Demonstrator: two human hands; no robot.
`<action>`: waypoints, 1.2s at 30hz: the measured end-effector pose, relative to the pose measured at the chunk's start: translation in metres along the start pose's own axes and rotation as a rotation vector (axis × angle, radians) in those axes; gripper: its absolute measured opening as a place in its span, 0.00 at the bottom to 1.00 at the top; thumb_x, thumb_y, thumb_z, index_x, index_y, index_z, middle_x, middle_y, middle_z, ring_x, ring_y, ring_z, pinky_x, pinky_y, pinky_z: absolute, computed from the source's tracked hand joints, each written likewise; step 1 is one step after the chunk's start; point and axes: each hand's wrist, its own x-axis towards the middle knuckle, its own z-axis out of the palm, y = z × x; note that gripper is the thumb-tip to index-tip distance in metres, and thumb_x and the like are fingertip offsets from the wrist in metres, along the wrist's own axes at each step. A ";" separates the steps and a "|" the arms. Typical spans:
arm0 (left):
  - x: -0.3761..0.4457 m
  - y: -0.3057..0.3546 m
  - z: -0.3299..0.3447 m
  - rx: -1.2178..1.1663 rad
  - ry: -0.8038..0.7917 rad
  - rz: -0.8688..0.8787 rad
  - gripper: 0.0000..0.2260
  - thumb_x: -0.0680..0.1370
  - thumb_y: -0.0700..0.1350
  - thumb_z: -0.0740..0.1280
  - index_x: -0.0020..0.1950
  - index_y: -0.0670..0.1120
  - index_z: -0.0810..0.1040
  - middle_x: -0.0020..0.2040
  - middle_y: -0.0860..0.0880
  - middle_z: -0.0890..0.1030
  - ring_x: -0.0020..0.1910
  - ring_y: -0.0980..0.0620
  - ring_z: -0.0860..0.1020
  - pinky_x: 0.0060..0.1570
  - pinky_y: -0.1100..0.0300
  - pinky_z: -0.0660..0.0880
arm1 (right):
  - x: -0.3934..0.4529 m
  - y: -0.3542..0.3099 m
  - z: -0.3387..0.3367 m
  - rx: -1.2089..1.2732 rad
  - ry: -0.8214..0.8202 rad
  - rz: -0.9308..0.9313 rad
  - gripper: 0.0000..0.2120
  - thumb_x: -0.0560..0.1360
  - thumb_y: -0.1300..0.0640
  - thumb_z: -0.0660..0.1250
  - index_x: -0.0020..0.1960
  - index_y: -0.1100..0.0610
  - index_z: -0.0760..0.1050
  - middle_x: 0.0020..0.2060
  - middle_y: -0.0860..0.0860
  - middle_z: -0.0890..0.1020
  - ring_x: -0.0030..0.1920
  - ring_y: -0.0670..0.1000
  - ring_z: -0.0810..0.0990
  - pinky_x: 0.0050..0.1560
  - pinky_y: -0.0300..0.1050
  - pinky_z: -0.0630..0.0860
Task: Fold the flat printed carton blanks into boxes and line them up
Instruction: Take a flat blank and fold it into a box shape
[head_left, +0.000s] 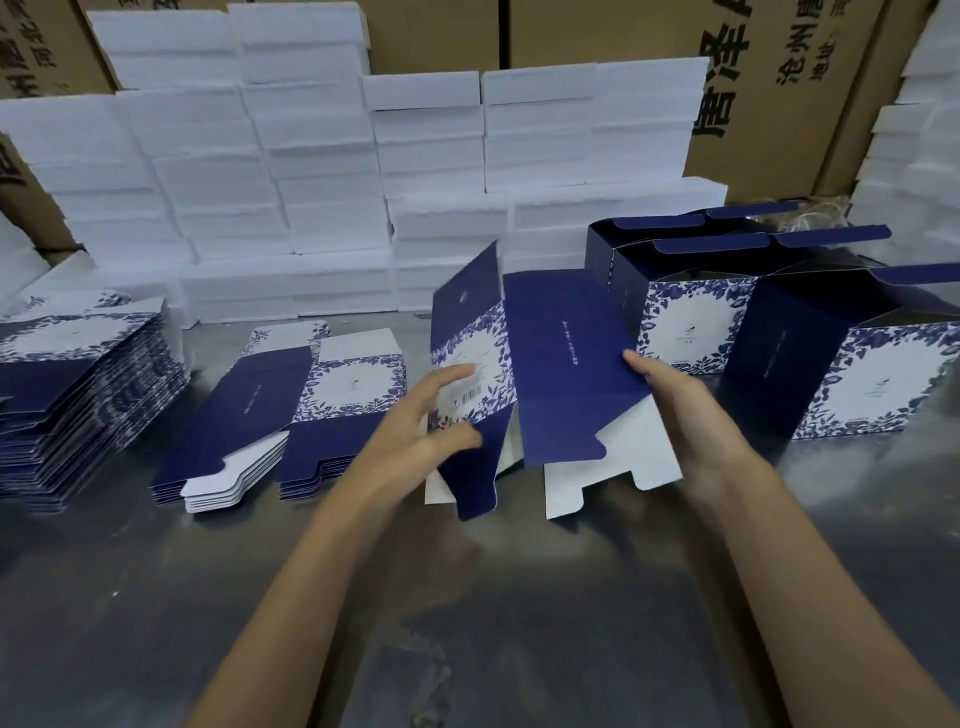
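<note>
We hold one carton blank (540, 374) up over the middle of the table (156, 597). It is half open, like a book standing on end. Its loose bottom flaps hang down toward us.

Our left hand (421, 421) pinches the flowery panel, with the thumb on the near flap and the fingers spread on the front. Our right hand (675, 410) is open and flat against the dark blue panel, and its fingertips press the edge.

To do this step well, we think we should push the two sides toward each other until the corners turn square. Then we tuck the bottom flaps in, small ones first, so the base locks. We should press on the fold lines, not on the flat parts, so the card does not bend in the wrong place.

The card is thin, smooth and stiff. It is dark blue with white patches, blue leaves and a little barcode. Inside it is plain white. The flaps have rounded corners.

To the right stand the finished boxes (852, 374), touching side by side with their tops open. To the left lie a small pile of blanks (291, 415) and a tall stack of blanks (72, 395). Behind them are white foam blocks (322, 166) with rough edges, and brown cardboard cases (779, 104). The table is grey and a bit shiny.
</note>
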 end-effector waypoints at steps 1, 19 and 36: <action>-0.002 0.001 0.002 -0.009 -0.030 0.004 0.30 0.69 0.42 0.73 0.67 0.66 0.73 0.70 0.64 0.71 0.65 0.77 0.64 0.62 0.70 0.64 | 0.000 -0.001 0.002 -0.005 -0.013 -0.016 0.19 0.79 0.42 0.64 0.56 0.54 0.86 0.56 0.52 0.86 0.52 0.52 0.86 0.51 0.48 0.79; -0.006 0.017 0.010 -0.039 0.210 0.142 0.21 0.69 0.64 0.69 0.60 0.63 0.77 0.64 0.63 0.78 0.64 0.54 0.77 0.64 0.57 0.73 | 0.010 0.036 0.039 -0.559 -0.063 -0.359 0.31 0.69 0.43 0.79 0.68 0.33 0.70 0.66 0.36 0.77 0.61 0.32 0.76 0.61 0.38 0.77; 0.002 0.005 0.013 -0.018 0.364 0.307 0.17 0.74 0.34 0.74 0.56 0.53 0.79 0.73 0.57 0.71 0.68 0.61 0.73 0.54 0.69 0.75 | 0.011 0.033 0.030 -1.040 0.103 -0.356 0.21 0.67 0.41 0.80 0.51 0.49 0.76 0.44 0.45 0.81 0.42 0.46 0.80 0.45 0.43 0.77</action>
